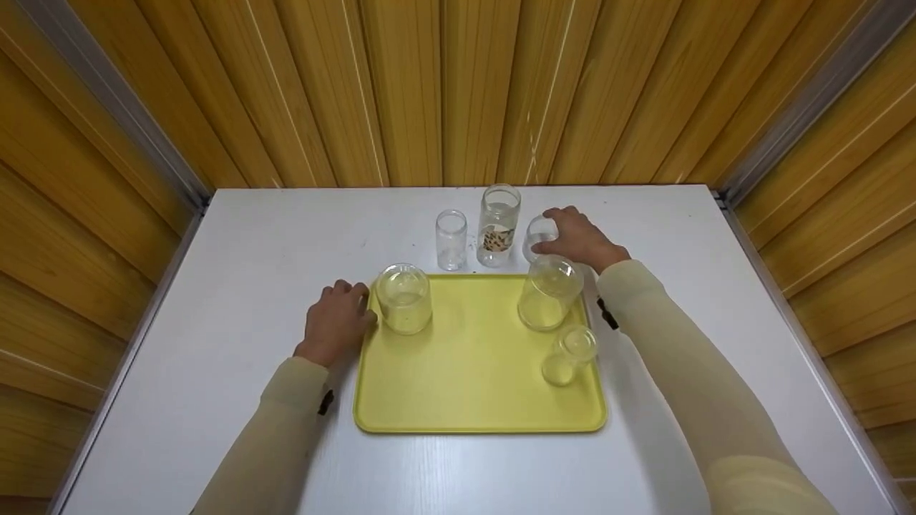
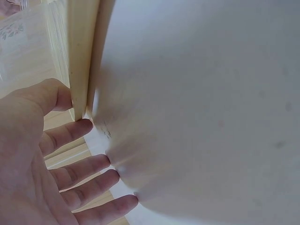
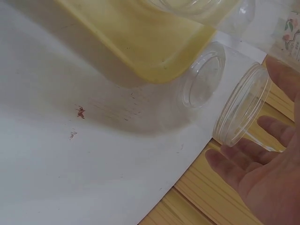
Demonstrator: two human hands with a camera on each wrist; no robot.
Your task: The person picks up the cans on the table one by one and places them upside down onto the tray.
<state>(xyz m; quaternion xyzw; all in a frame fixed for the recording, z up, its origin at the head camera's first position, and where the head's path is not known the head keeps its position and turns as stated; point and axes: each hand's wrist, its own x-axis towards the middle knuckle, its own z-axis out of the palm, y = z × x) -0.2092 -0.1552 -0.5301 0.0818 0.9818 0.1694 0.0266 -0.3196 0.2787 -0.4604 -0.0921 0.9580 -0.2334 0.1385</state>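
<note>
At the back right of the table, my right hand (image 1: 576, 238) grips a small clear jar (image 3: 241, 105) by its open rim. The thumb is on one side and the fingertips are on the other. The jar stands upright on the table, just behind the yellow tray (image 1: 472, 372). My left hand (image 1: 336, 323) rests by the tray's left edge, its thumb touching the rim and its other fingertips spread on the table, as the left wrist view shows. Close to that thumb, a wide clear jar (image 1: 405, 307) stands upside down on the tray.
On the tray's right side stand a larger upturned clear jar (image 1: 547, 297) and a small upturned one (image 1: 565, 361). Behind the tray are a narrow clear jar (image 1: 451, 243) and a tall jar with a patterned label (image 1: 499, 222). Wood-panelled walls (image 1: 472, 93) enclose the white table (image 1: 286, 229).
</note>
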